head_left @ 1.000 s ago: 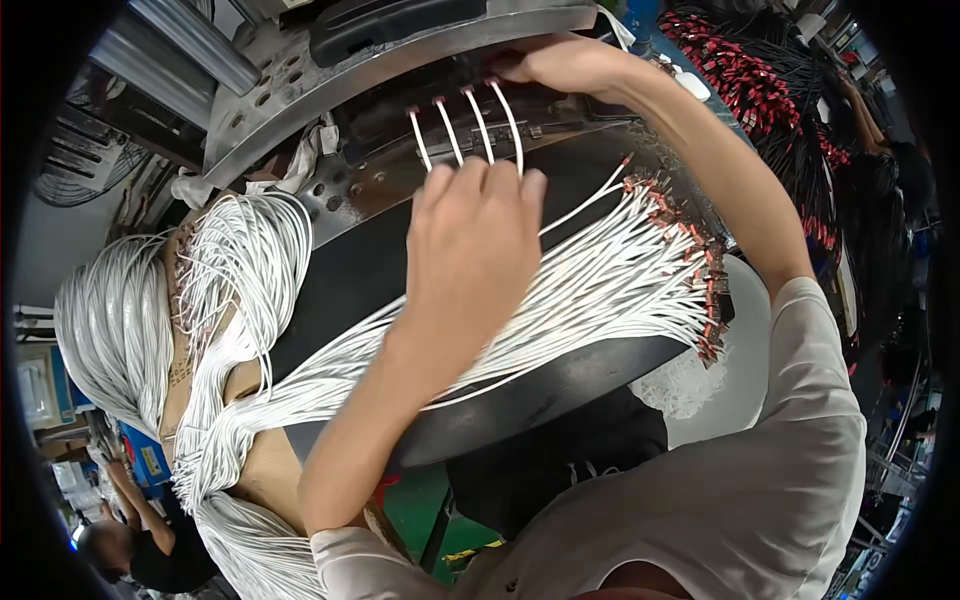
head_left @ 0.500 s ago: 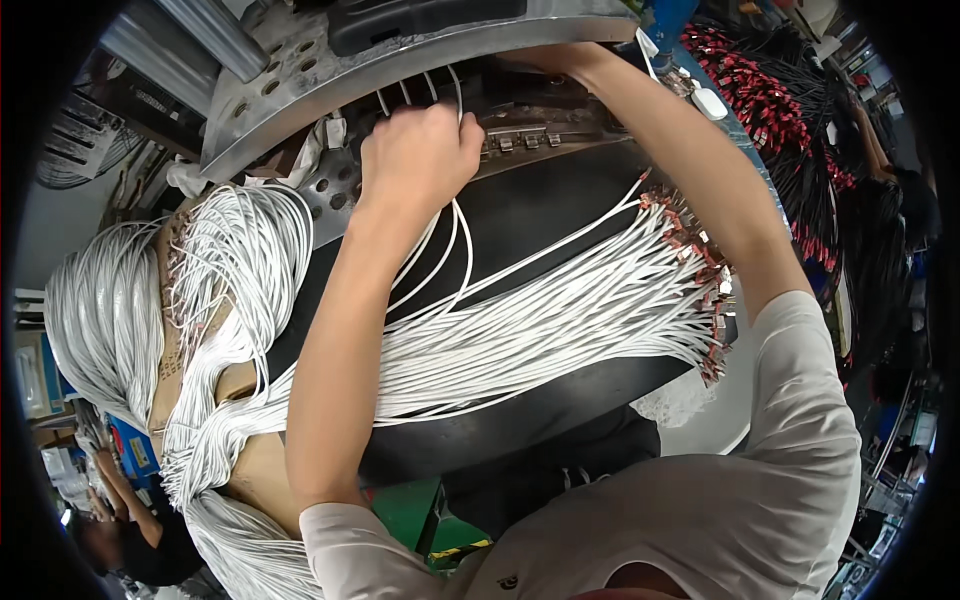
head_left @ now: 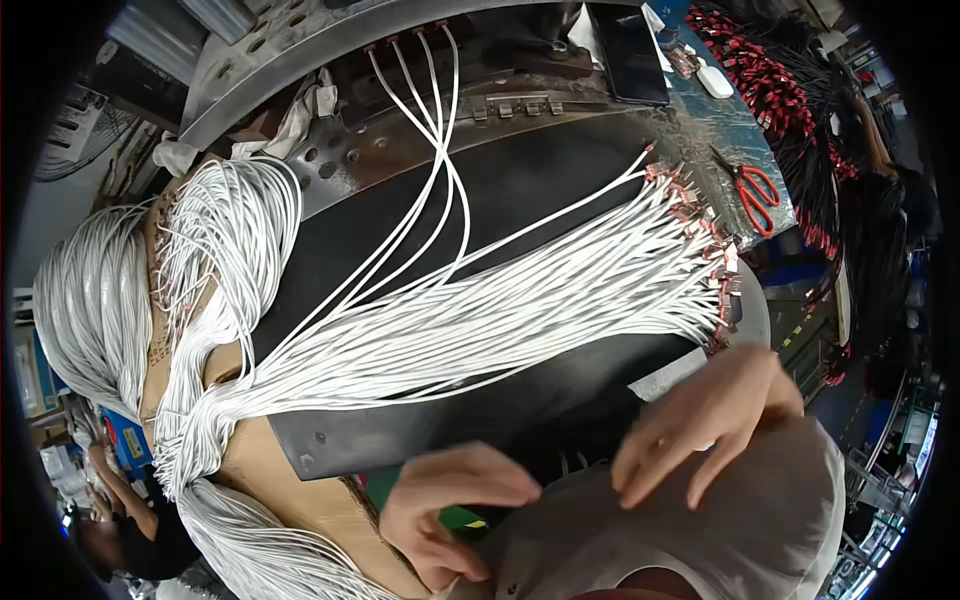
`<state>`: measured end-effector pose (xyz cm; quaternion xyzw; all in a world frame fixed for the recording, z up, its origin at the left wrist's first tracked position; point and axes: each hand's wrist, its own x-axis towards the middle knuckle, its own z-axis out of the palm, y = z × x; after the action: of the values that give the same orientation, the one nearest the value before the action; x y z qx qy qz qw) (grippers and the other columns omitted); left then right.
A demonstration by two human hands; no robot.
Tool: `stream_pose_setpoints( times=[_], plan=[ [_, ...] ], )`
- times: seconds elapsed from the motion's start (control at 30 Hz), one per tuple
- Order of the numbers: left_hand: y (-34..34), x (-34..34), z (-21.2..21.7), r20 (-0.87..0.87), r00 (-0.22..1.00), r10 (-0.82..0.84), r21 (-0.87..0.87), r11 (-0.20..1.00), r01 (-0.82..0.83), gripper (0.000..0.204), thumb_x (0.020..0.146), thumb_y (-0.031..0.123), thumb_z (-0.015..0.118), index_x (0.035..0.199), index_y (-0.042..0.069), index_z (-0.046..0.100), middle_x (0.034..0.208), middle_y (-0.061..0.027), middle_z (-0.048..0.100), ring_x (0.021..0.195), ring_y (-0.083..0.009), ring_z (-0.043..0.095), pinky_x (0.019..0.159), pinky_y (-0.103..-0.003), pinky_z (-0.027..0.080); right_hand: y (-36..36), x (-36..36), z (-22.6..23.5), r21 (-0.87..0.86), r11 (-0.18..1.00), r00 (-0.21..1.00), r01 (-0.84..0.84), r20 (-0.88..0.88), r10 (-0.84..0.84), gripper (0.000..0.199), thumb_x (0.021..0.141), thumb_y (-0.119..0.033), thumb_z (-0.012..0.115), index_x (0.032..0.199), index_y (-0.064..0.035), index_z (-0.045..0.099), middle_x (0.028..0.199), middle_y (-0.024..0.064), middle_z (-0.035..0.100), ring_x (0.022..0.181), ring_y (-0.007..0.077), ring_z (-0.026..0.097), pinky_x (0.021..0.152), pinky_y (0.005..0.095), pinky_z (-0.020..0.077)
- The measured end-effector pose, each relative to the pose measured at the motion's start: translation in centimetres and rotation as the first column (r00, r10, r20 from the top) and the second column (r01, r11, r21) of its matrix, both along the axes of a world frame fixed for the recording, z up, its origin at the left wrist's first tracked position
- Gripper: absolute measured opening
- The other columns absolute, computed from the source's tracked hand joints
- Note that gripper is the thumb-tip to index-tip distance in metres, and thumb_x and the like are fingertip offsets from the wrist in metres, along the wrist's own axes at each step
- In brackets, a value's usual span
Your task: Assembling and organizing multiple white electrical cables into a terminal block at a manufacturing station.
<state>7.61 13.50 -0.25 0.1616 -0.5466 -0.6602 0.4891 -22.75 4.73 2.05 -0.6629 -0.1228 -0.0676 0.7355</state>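
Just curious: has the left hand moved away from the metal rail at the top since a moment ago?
Yes. The left hand has dropped from the metal rail toward the person's chest, below the black mat.

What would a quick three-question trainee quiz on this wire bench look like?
1. True or false: the left hand grips a wire.
2. Which colour are the scissors' handles? A red, B blue, C green.
3. How many white wires run up to the metal rail at the top?

Key: 1 false, both it and the right hand are empty, near the shirt. 2 A. 3 four.
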Motion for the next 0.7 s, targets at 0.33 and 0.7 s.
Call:
stream_pose_setpoints(
  times=[0.33,0.7],
  plan=[
    [10.9,0.4,-13.2,0.442,0.622,0.647,0.645,0.253,-0.721,0.044,0.101,0.034,0.054,0.124,-0.003,0.048,0.098,-0.0125,0.061,0.082,-0.0217,0.061,0.069,-0.038,0.052,13.8,-3.2,-21.8,0.433,-0.298,0.057,0.851,-0.640,-0.767,0.050,0.103,-0.043,0.041,0.133,-0.0049,0.052,0.137,0.0047,0.055,0.126,0.0226,0.051,0.108,0.0379,0.0370],
    [10.9,1.1,-14.4,0.543,0.584,0.603,0.654,0.133,-0.745,0.027,0.097,0.016,0.063,0.112,-0.003,0.054,0.097,-0.0098,0.063,0.082,-0.0189,0.064,0.072,-0.035,0.054,12.3,-2.4,-20.1,0.666,-0.019,0.381,0.746,-0.450,-0.808,0.058,0.102,-0.046,0.036,0.146,-0.0086,0.043,0.147,0.0055,0.048,0.137,0.0253,0.041,0.117,0.0422,0.0255]
  ],
)
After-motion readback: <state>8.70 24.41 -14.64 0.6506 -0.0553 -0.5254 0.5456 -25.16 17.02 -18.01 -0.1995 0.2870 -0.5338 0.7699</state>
